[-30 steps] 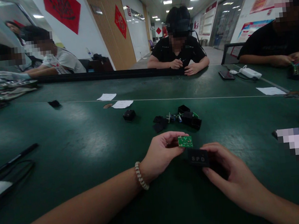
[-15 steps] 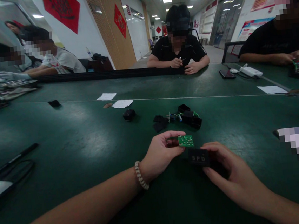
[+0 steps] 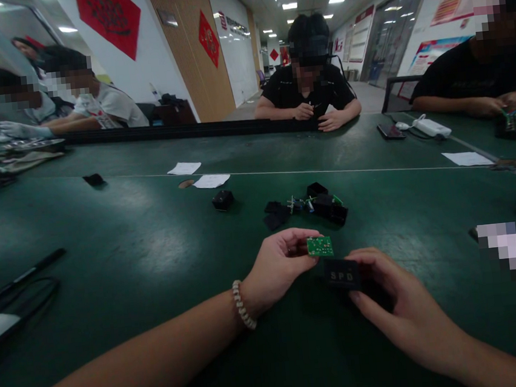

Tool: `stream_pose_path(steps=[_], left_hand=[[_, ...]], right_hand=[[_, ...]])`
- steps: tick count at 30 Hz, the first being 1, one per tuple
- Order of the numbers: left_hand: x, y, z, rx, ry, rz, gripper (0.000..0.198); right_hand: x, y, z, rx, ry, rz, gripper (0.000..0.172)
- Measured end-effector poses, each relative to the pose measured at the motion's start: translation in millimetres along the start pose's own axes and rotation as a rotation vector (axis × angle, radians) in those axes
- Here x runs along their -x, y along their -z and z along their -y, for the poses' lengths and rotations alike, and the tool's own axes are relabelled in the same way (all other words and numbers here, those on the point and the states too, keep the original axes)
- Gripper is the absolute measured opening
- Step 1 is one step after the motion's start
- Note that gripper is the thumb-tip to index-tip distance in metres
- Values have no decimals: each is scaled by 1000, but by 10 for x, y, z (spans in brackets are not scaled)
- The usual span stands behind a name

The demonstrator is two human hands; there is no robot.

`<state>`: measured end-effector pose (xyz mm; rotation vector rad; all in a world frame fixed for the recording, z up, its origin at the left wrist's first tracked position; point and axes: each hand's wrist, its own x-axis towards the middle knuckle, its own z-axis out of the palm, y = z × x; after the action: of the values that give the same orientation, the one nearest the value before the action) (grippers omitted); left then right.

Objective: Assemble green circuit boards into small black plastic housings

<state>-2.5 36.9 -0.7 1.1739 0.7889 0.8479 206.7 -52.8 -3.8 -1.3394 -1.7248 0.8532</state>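
Over green table (image 3: 153,240), left hand (image 3: 276,265) pinches circuit board (image 3: 320,246), right hand (image 3: 398,301) grips black case (image 3: 342,274) (lettered "SPD")

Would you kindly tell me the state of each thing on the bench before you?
left hand, shut on the green circuit board
green circuit board, held, outside the black housing
right hand, shut on the black housing
black housing, held, SPD lettering facing up
loose black parts, heaped on the table

Matt black plastic housing (image 3: 342,275); smooth green table (image 3: 144,241)
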Motion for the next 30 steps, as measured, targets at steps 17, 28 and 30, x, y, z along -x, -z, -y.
stream_pose_path(steps=[17, 28, 30], left_hand=[[-7, -2, -1, 6, 12, -8, 36], [-10, -8, 2, 27, 10, -7, 35], [-8, -8, -3, 20, 13, -12, 36]], right_hand=[[9, -1, -29, -6, 11, 5, 28], [4, 0, -11, -17, 7, 3, 25], [4, 1, -11, -11, 9, 1, 25]])
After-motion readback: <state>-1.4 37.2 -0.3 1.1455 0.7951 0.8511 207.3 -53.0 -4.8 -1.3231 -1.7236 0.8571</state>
